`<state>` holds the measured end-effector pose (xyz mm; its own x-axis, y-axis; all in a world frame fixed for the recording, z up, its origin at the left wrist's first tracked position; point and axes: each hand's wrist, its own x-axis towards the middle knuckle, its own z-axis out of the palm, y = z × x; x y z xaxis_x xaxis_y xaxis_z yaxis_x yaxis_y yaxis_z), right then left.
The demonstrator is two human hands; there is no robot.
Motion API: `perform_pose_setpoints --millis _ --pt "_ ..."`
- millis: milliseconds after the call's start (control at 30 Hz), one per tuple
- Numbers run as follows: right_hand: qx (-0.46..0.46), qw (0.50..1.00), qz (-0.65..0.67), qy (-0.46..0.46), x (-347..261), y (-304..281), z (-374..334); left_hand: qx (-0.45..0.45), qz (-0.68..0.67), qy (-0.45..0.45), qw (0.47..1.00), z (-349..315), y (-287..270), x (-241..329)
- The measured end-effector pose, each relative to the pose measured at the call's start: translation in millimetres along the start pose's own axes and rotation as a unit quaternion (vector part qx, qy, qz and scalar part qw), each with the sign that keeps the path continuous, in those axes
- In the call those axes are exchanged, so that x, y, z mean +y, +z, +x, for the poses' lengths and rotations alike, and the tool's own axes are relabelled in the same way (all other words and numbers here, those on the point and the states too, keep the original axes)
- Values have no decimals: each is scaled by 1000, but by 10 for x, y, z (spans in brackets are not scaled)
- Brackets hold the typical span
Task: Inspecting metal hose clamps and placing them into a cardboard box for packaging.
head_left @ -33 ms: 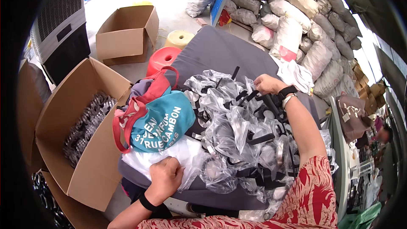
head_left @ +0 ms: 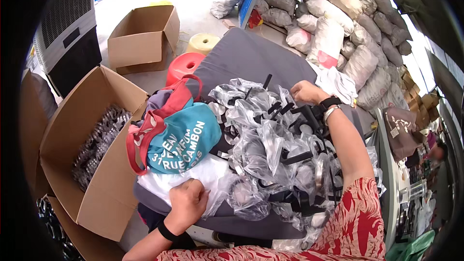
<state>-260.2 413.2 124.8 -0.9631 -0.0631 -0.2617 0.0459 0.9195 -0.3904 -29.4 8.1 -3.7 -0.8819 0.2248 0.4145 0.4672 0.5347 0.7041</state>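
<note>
A heap of crumpled clear plastic bags (head_left: pixel 263 140) with black strap-like pieces and round metallic parts covers the middle of the grey-covered table (head_left: pixel 251 50). My right hand (head_left: pixel 308 92) is at the far right edge of this heap, fingers curled together; whatever they hold is hidden. Closed like a fist, my left hand (head_left: pixel 188 200) rests over a white plastic sheet or bag (head_left: pixel 217 179) near the table's front edge, and its inside cannot be seen. Just beyond it lies a teal cloth bag (head_left: pixel 186 137) with red handles and white lettering.
To the left, an open cardboard box (head_left: pixel 108 203) holds many grey, shiny pieces. Another cardboard box (head_left: pixel 135 50) stands farther back, beside a red stool (head_left: pixel 186 65) and a cream stool (head_left: pixel 203 43). Stuffed sacks (head_left: pixel 331 38) are stacked at the far right, behind a white cloth (head_left: pixel 336 84).
My right hand has shifted slightly away from me, lifting a little off the heap's edge, and its fingers are more curled. My left hand stays in place.
</note>
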Motion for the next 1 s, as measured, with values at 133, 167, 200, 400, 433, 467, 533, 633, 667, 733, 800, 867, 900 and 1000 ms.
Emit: perform_pose_setpoints --millis 133,167,200,400,433,467,533,633,667,733,800,867,900,1000 --pt "182 950 -255 10 491 -393 -230 -2 -13 -1 1000 96 35 45" --pt "164 923 -340 78 496 -422 -328 -3 -13 -1 1000 97 29 47" --pt "164 923 -339 79 565 -392 -386 -4 -13 -1 1000 96 23 44" --pt "-126 905 -398 87 690 193 -664 -8 -6 1 1000 106 14 58" --pt "-82 882 -462 42 768 275 -667 -3 -16 1 1000 104 2 66" --pt "-34 852 -523 -3 858 343 -642 4 -24 2 1000 97 -11 72" --pt "-109 825 -553 -30 998 444 -485 2 -14 3 1000 87 -20 63" --pt "-39 858 -499 -117 1381 459 -483 1 -11 20 1000 133 4 82" --pt "-48 849 -506 -143 1287 418 -506 -1 -9 28 1000 125 -10 78" --pt "-7 854 -504 -131 870 352 -567 3 0 23 1000 76 -31 50" --pt "-1 873 -481 -88 420 132 -643 38 16 35 999 28 -2 -6" --pt "42 871 -485 -65 269 -144 -697 49 9 33 998 31 28 -19" --pt "76 886 -455 -56 222 -338 -773 66 -2 44 997 45 54 -24" --pt "160 891 -423 -33 -303 -689 -1136 89 -19 52 994 37 89 -58"
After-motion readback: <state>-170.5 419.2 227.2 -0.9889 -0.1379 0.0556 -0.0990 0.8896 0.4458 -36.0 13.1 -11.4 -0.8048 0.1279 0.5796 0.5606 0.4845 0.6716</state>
